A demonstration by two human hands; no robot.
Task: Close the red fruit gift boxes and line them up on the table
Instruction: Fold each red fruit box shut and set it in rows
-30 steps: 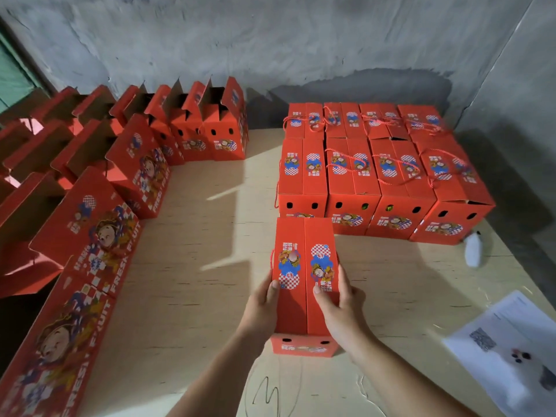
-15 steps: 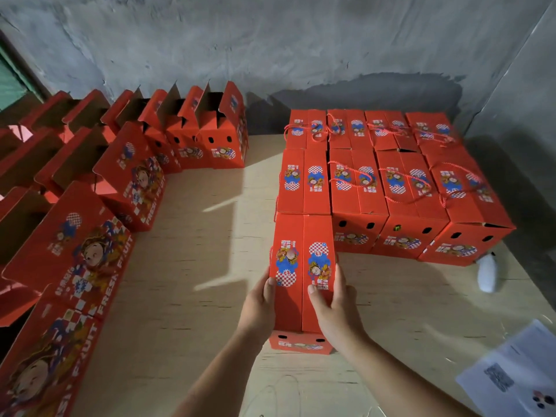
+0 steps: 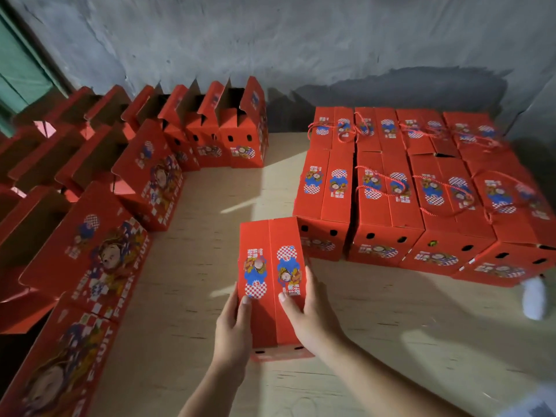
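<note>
Red fruit gift box [image 3: 272, 278], flaps closed, stands on the plywood table [image 3: 391, 341] near the front edge, long axis pointing away from the person. Two top flaps meet along a centre seam; each carries a blue and checkered cartoon label. Two dark vent holes visible on its near end face.

Left hand [image 3: 233, 329]: grips the box's left side, thumb lying on the left top flap, fingers wrapped down the side wall out of sight.
Right hand [image 3: 310, 314]: grips the right side, thumb pressed on the right top flap, fingers running along the right edge.

Far right corner of the held box sits just beside the near left corner of the block of closed boxes [image 3: 400, 188]; cannot tell whether they touch. That block is arranged in two rows against the grey wall [image 3: 270, 40], four boxes per row as far as can be seen, right end blurred. Red cord handles [image 3: 380, 185] lie loose over several of their tops.

Open boxes [image 3: 228, 130] with flaps standing up line the back left and left side of the table, printed panels reading FRESH FRUIT. White blurred object [image 3: 534, 297] lies at the right edge, near the closed block; identity unclear
</note>
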